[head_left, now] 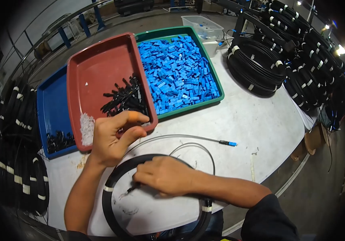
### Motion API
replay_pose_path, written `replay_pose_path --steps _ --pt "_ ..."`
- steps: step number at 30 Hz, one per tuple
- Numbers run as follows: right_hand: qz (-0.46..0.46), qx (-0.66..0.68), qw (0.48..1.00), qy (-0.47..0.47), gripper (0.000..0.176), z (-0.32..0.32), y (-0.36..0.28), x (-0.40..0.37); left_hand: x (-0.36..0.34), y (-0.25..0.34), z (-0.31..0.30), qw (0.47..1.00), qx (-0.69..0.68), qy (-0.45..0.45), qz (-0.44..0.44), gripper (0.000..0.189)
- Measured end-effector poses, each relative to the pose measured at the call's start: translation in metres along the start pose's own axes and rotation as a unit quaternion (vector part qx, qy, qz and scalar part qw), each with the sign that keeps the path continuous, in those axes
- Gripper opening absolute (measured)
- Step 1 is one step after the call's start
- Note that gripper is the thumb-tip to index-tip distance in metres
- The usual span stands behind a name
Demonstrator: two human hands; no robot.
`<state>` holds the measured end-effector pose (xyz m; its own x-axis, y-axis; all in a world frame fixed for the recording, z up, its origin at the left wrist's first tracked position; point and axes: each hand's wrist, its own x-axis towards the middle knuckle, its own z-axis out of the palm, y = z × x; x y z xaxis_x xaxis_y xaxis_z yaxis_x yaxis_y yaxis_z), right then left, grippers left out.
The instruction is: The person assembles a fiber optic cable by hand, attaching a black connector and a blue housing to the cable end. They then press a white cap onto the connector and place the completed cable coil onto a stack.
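Note:
My left hand [118, 134] is raised over the near edge of the red tray [96, 64], thumb and index finger bent towards each other with a gap between them; nothing shows in that gap. Below it, my right hand [162, 176] is closed on a black cable end [132, 188] with thin strands at its tip, inside the coil of black cable [107, 201]. From the coil a thin cable runs right to a black and blue connector [228, 143] lying on the white table [261, 132].
Behind the coil stand a blue tray [54, 104] with black parts and a green tray [220, 86] full of blue connectors. The red tray holds black parts and small white pieces [87, 128]. Another black coil [256, 68] lies at the back right; more hang on both sides.

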<state>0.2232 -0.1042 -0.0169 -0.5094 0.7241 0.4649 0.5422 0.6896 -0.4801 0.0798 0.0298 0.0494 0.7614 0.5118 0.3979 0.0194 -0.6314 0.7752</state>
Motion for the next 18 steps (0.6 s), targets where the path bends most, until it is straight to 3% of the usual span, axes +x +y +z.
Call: replay_pose_path --steps 2,3,6,9,12,14,18 --pt "0.001 -0.006 1.000 0.000 0.028 0.006 0.001 -0.002 0.033 0.006 0.008 0.995 0.087 -0.028 0.040 0.027" --pt "-0.002 -0.013 1.000 -0.011 0.035 0.007 0.003 -0.003 0.046 0.009 0.011 0.994 0.095 -0.047 0.015 0.020" --pt "0.003 -0.006 1.000 -0.005 0.025 0.012 0.003 -0.003 0.084 -0.012 0.023 0.964 0.217 -0.069 0.139 0.018" --pt "0.008 0.016 1.000 -0.004 0.025 0.012 0.003 -0.004 0.116 -0.028 0.032 0.922 0.324 -0.112 0.179 0.018" --pt "0.008 0.009 0.999 -0.039 0.027 0.010 0.004 -0.005 0.139 -0.039 0.046 0.910 0.340 -0.112 0.209 0.019" --pt "-0.003 0.003 1.000 0.016 0.029 0.016 0.004 -0.008 0.149 -0.045 0.054 0.899 0.365 -0.132 0.205 0.020" --pt "0.006 0.046 0.999 0.016 0.028 0.014 0.004 -0.006 0.164 -0.064 0.076 0.880 0.389 -0.097 0.254 0.020"
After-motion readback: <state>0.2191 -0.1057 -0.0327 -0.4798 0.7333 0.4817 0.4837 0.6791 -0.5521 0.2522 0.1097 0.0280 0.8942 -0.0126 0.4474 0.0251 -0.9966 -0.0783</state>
